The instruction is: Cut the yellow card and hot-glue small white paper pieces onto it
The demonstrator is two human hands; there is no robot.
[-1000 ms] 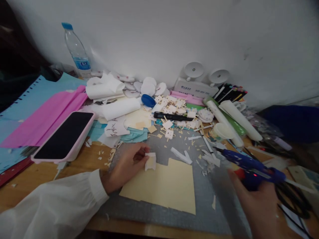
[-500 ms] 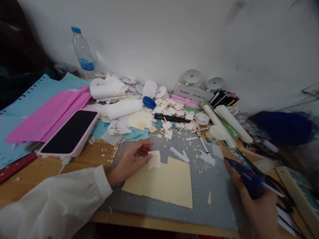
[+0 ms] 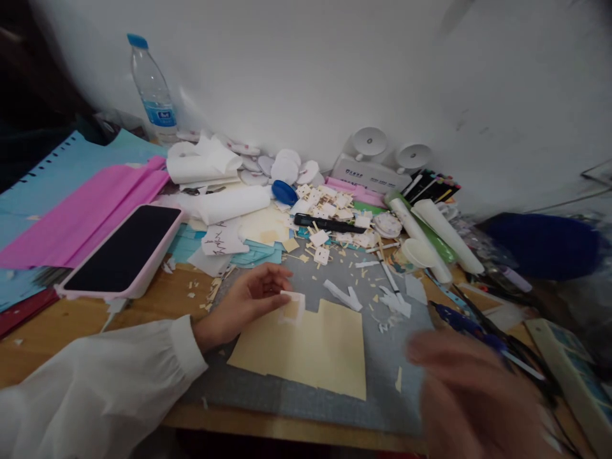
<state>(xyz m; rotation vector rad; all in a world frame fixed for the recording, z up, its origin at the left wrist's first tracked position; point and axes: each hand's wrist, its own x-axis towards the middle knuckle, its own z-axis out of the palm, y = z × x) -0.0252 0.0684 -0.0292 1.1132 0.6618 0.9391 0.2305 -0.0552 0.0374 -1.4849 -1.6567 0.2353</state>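
Observation:
My left hand (image 3: 246,299) pinches a small white paper piece (image 3: 299,306) with a yellowish square on it, thumb at its left edge. Beneath it lies a cream paper sheet (image 3: 325,350) with a notched top edge, flat on the grey cutting mat (image 3: 382,376). My right hand (image 3: 473,389), smeared by motion, is over the mat's right side, and its fingers cannot be made out clearly. Just beyond it lies a blue glue gun (image 3: 459,319) with a white stick at its rear, partly hidden by the hand.
A phone (image 3: 127,248) and pink paper (image 3: 90,217) lie left, with a water bottle (image 3: 153,95) behind. Small paper cutouts (image 3: 329,204), a black pen (image 3: 329,223) and paper scraps (image 3: 342,293) cover the back. A paper cup (image 3: 415,254) and white rolls (image 3: 447,236) stand right.
My right hand has let go of the glue gun and moved left over the mat. The left hand still holds the small paper piece, now tilted slightly differently.

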